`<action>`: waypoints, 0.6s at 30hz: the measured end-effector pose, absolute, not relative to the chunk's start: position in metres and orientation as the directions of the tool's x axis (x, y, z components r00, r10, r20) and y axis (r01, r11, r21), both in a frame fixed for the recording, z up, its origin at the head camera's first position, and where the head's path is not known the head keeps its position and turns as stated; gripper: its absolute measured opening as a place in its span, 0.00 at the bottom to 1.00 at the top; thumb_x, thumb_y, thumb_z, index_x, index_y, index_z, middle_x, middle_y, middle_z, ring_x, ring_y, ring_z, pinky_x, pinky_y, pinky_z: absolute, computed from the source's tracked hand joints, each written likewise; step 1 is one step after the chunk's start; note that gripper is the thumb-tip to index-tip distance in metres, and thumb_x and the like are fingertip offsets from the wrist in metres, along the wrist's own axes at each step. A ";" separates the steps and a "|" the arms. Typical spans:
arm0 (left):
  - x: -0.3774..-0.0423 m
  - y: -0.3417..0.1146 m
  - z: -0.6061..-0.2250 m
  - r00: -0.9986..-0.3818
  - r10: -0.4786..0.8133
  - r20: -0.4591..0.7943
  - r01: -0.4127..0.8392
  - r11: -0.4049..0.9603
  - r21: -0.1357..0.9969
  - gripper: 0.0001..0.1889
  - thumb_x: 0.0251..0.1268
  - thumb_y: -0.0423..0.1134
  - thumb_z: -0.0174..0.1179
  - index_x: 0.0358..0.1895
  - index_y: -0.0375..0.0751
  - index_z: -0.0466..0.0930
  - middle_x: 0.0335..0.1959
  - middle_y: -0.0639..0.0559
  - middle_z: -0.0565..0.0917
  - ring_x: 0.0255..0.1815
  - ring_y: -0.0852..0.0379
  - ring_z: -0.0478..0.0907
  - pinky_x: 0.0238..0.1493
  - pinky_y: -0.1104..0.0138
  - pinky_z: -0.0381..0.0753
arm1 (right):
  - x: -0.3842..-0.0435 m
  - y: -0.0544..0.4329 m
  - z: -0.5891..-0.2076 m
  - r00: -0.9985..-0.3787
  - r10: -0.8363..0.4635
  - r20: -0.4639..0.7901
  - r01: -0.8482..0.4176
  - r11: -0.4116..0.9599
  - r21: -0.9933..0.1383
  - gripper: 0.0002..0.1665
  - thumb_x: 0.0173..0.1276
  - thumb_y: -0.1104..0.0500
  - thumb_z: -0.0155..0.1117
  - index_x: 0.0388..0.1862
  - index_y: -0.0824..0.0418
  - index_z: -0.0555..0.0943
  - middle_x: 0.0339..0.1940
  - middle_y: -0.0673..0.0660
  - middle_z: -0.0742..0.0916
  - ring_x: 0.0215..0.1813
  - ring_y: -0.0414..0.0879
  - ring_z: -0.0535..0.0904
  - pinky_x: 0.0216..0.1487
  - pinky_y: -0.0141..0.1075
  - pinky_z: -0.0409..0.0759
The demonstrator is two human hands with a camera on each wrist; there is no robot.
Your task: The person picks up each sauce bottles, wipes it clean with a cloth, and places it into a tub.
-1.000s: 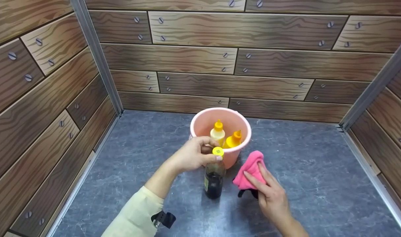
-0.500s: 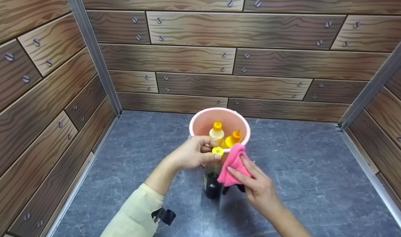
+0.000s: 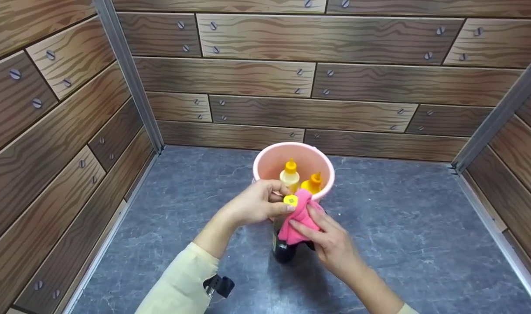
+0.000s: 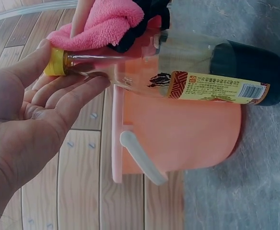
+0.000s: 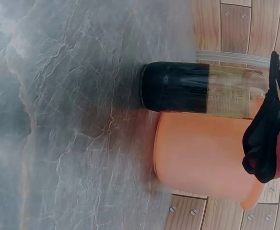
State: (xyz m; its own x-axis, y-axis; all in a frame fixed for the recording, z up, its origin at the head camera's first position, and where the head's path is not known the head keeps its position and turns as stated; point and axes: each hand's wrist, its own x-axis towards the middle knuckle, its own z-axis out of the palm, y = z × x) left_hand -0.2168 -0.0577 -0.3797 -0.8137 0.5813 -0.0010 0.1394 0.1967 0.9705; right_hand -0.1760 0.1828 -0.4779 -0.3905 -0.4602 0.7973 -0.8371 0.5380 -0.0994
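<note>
A glass bottle of dark liquid (image 4: 250, 72) stands upright on the grey surface, with a yellow cap (image 3: 291, 200) and a yellow label on its side. My left hand (image 3: 257, 204) pinches it at the cap, thumb on one side and fingers on the other. In my right hand (image 3: 335, 245) I hold a pink cloth (image 3: 299, 220) against the bottle's upper part. Black material (image 5: 264, 139) hangs below the cloth, as the right wrist view shows. Cloth and hand hide part of the bottle in the head view.
Just behind the bottle stands a pink bucket (image 3: 262, 162) with a white handle (image 4: 142, 158). Inside it are a pale squeeze bottle (image 3: 289, 178) and a yellow squeeze bottle (image 3: 310, 185), both with pointed tops. Wood-patterned walls (image 3: 256, 78) enclose the grey surface (image 3: 405, 226).
My right hand has moved left with the pink cloth, from beside the bottle to against its upper part. The left hand stays at the cap, and the bottle stands in the same place.
</note>
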 end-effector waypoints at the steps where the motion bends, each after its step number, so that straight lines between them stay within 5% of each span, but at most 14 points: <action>1: -0.217 -0.058 -0.380 -0.813 0.582 -0.002 0.139 0.197 0.971 0.09 0.74 0.32 0.68 0.50 0.32 0.81 0.41 0.45 0.92 0.29 0.56 0.81 0.27 0.70 0.80 | -0.176 0.182 -0.478 -0.390 -0.462 0.797 -0.837 0.539 -0.098 0.39 0.56 0.77 0.69 0.62 0.45 0.89 0.72 0.62 0.82 0.67 0.65 0.81 0.70 0.52 0.77; 18: -0.215 -0.057 -0.377 -0.820 0.573 -0.009 0.129 0.200 0.971 0.09 0.74 0.32 0.68 0.50 0.33 0.81 0.41 0.45 0.92 0.33 0.56 0.84 0.29 0.69 0.81 | -0.173 0.177 -0.487 -0.423 -0.441 0.792 -0.819 0.560 -0.126 0.39 0.55 0.77 0.69 0.60 0.44 0.90 0.72 0.61 0.81 0.67 0.67 0.80 0.62 0.58 0.80</action>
State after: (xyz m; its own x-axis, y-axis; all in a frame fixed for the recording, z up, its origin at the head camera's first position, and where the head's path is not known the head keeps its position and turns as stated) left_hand -0.2145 -0.0569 -0.3775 -0.8197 0.5727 -0.0088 0.1294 0.2002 0.9712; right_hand -0.1729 0.1768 -0.4871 -0.4232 -0.4406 0.7917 -0.8187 0.5603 -0.1258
